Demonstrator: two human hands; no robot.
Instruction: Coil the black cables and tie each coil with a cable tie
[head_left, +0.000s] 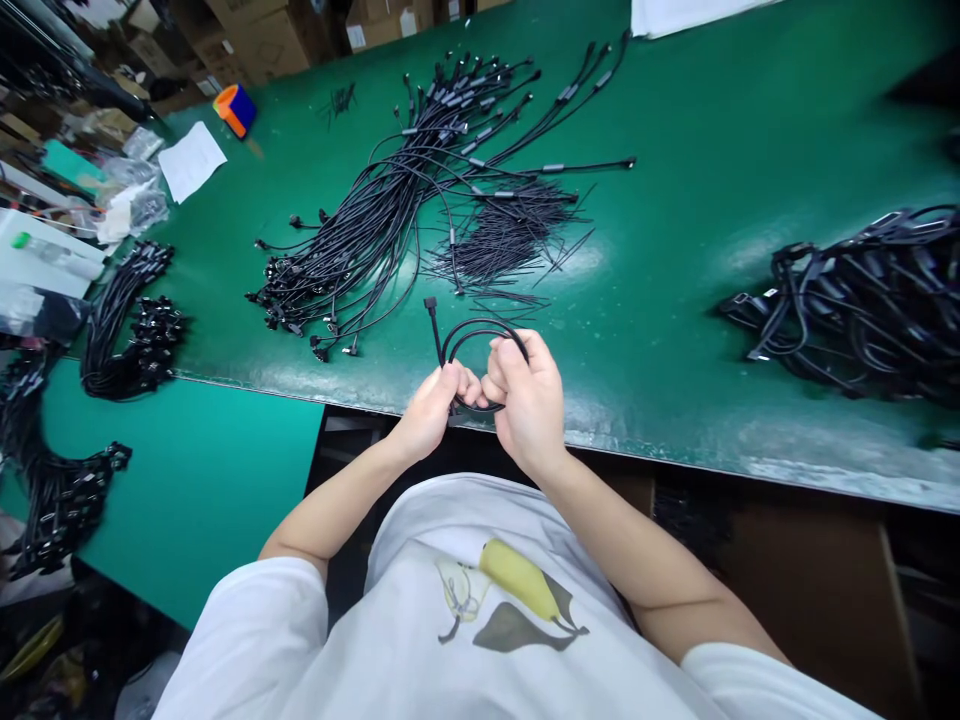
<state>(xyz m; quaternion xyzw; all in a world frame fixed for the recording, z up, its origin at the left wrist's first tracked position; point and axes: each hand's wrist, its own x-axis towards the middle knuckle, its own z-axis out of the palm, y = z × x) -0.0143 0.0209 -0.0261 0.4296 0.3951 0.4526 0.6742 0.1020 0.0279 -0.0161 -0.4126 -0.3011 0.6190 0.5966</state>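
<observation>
A black cable [480, 325], wound into a small loop, is held between my two hands just above the front edge of the green table. My left hand [433, 405] pinches the loop's left side, and one end with its connector sticks up beyond the fingers. Closed around the right side of the same loop is my right hand [529, 395]. The cable's other end is hidden. Beyond my hands lie a pile of thin black ties [510, 235] and a large bundle of black cables [405, 185] with grey sleeves and plugs.
On the right lies a heap of coiled cables [862, 310]. Bundled cables [131, 320] rest at the left, partly near a lower green surface [210, 480]. An orange and blue object [235, 110] and a white paper [192, 162] are at the back left. Cardboard boxes [262, 40] stand behind.
</observation>
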